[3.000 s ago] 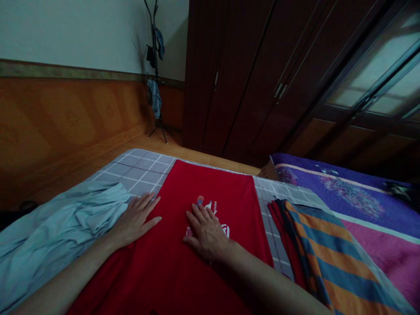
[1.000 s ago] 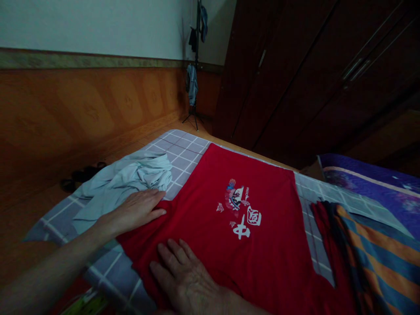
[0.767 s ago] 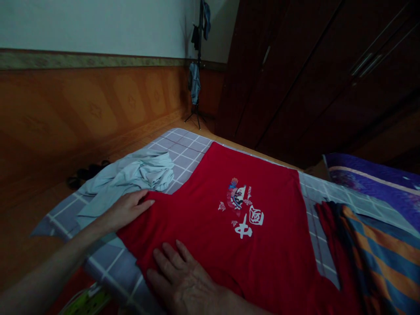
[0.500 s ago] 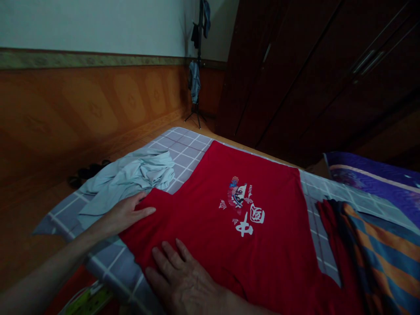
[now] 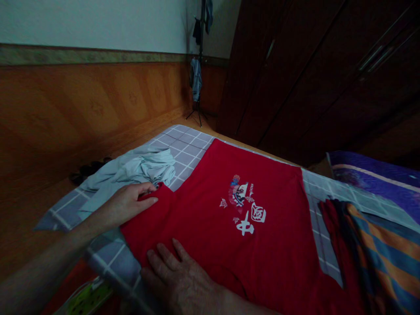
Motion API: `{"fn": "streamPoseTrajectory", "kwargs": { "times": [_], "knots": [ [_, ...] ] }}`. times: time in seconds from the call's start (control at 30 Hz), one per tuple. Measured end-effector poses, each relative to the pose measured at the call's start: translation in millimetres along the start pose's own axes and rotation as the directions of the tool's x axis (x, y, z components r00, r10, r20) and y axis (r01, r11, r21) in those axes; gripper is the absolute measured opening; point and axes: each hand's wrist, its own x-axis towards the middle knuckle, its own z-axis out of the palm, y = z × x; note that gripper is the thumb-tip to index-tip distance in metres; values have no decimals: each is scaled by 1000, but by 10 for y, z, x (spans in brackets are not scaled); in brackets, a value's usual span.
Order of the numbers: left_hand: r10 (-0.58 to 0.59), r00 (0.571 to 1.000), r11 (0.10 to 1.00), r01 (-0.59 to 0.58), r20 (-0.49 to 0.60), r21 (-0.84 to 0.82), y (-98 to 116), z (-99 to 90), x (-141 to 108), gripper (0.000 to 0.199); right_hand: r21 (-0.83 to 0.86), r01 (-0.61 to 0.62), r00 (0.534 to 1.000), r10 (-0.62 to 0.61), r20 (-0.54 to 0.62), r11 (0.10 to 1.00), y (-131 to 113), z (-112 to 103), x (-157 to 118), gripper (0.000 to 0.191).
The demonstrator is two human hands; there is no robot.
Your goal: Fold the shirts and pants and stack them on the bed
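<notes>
A red T-shirt [image 5: 229, 249] with a white and multicoloured chest print lies spread flat on the bed, its lower part running out of view. My left hand [image 5: 129, 205] is at the shirt's left edge, its fingers pinching the cloth at a sleeve or shoulder corner. My right hand [image 5: 179, 280] rests flat on the shirt's near part with its fingers spread. Just beyond my left hand lies a crumpled pale blue-grey garment [image 5: 141, 168]. The shirt's far edge is in view, but its near end is hidden below the frame.
A grey checked bedsheet [image 5: 188, 151] lies under the shirt. A folded orange, blue and red striped cloth [image 5: 370, 249] lies to the right, beside a purple quilt [image 5: 370, 175]. Beyond the bed are a dark wardrobe [image 5: 295, 74], a coat stand [image 5: 198, 74] and dark footwear [image 5: 87, 170].
My left hand has closed on the shirt's edge, drawing it slightly left. Earlier, both hands lay flat on the shirt, and the view has swung left. The right hand has barely moved over the last second.
</notes>
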Motion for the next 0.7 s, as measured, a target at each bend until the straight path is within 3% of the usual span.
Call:
{"fn": "streamPoseTrajectory", "kwargs": {
  "times": [0.07,0.17,0.3,0.47,0.6,0.7],
  "knots": [
    [45,999,984,-43,-6,176,147,42,-43,27,-19,2,1000,-2,-3,1000,-1,0,-3,52],
    [120,990,946,-137,73,294,352,169,-141,23,-48,5,1000,-5,-4,999,-2,0,-7,51],
    [208,957,913,-264,203,310,517,416,-252,28,-45,10,1000,-11,-10,999,-9,1,-1,59],
    [244,931,915,-313,271,254,542,644,-294,33,-68,17,998,-21,-60,998,-8,-30,25,68],
    [245,935,939,-294,255,177,538,574,-276,34,-104,22,996,-31,-81,994,-7,5,39,69],
    [241,961,954,-260,133,147,528,447,-233,29,-101,39,991,-52,-127,994,-41,62,43,55]
  ]
}}
